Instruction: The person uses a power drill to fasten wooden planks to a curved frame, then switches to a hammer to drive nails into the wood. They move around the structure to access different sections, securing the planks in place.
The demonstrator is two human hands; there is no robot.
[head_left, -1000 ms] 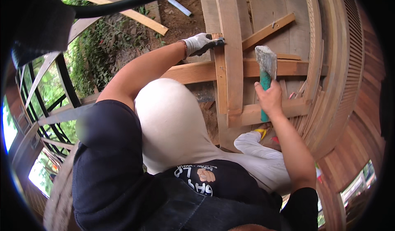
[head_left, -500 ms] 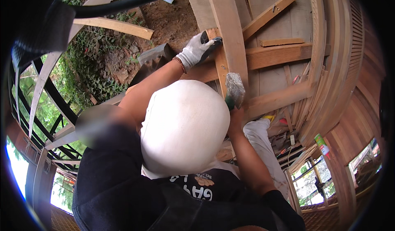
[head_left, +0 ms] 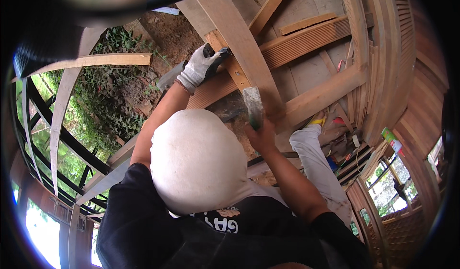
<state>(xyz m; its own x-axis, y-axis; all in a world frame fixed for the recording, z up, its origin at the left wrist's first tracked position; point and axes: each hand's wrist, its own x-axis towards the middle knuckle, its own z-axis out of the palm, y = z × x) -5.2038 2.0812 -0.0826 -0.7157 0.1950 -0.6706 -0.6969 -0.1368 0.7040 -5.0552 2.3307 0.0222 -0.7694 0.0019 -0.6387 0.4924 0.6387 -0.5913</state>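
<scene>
My left hand [head_left: 195, 68], in a whitish glove with dark fingers, is closed around a narrow wooden strip [head_left: 233, 71]. The strip lies along the left edge of a wide plank [head_left: 242, 44] and crosses a ribbed beam [head_left: 306, 38]. Small nail-like spots show on its face. Bare and closed, my right hand [head_left: 261, 137] grips a green-handled tool [head_left: 252, 103] with a worn grey metal head. The head appears at the strip's near end; whether it touches is unclear. My bent knee [head_left: 199, 159] in pale trousers rises in front of me.
A loose wooden piece [head_left: 306, 23] rests on the ribbed beam, with another slanting strip [head_left: 270, 8] nearby. A smooth beam [head_left: 326, 94] runs to the right. Plants and soil [head_left: 115, 82] lie at left, below a curved wooden strip [head_left: 105, 60]. Stacked boards [head_left: 393, 63] line the right.
The whole view has shifted, bringing the planks leftward in the picture. The tool's head has gone from beside the strip to over its near end. My left hand keeps its hold.
</scene>
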